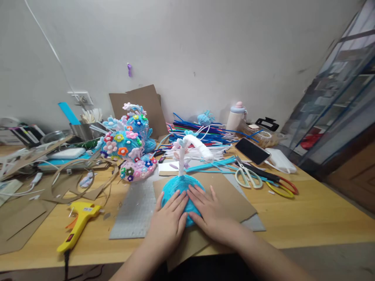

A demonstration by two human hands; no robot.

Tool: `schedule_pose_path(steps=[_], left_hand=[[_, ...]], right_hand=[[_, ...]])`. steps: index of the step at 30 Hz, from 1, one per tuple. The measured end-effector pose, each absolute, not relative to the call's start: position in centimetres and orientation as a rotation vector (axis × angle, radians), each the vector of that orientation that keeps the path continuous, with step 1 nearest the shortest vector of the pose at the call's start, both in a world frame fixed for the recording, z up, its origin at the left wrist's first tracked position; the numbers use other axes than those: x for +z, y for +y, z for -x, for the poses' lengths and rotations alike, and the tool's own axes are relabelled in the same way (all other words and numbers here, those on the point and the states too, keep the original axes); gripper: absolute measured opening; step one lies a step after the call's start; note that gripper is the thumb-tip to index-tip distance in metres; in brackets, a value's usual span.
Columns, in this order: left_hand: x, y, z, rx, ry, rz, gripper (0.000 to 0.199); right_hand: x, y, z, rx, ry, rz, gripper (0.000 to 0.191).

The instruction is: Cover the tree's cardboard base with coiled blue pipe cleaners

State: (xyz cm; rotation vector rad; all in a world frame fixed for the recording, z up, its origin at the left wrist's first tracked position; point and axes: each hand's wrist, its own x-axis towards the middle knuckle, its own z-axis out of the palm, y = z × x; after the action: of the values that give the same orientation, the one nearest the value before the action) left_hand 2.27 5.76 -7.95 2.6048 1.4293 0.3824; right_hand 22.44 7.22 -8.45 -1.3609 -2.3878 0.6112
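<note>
A blue yarn-like dome [182, 183] rests on brown cardboard [231, 195] near the table's front edge. From its top rises a white curved stem [193, 144] that bends over to the right, with small pale and blue pieces along it. My left hand [170, 218] lies on the dome's left side, fingers stretched out and pointing up. On the right side my right hand [209, 212] lies flat with its fingers spread. Both palms touch the dome, and neither hand grips anything. A grey cutting mat [130, 214] shows under the cardboard.
A yellow glue gun [79, 224] lies at left. Behind it stands a flower-covered blue piece [125, 140]. Cream-handled scissors [248, 175], red-and-yellow-handled pliers [283, 187], a phone [253, 151] and a white power bank [281, 160] lie at right. Pipe cleaners [199, 132] are heaped behind.
</note>
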Motion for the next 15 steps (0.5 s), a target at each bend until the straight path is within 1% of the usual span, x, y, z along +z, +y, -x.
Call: schedule_pose_path(steps=[4,8,13,15], left_hand=[[-8.4,5.6,-2.1,0.45,1.42,-2.573,0.047],[-9.2,5.8,-1.7,0.578,1.476,-2.494,0.048],[-9.9,6.4,-0.3,0.931,1.94,-2.112,0.051],[-9.9,6.5,0.1,0.994,2.039,-1.968,0.049]], right_hand=[[-9.2,7.5,-22.8,0.676,-2.284,1.323,0.065],[-10.5,8.2,-23.3,0.727,-2.059,1.387,0.068],[-11.8,8.8,-24.0,0.83,-1.743,1.449,0.072],[-11.8,8.8,-24.1,0.88,-1.652,1.431,0.071]])
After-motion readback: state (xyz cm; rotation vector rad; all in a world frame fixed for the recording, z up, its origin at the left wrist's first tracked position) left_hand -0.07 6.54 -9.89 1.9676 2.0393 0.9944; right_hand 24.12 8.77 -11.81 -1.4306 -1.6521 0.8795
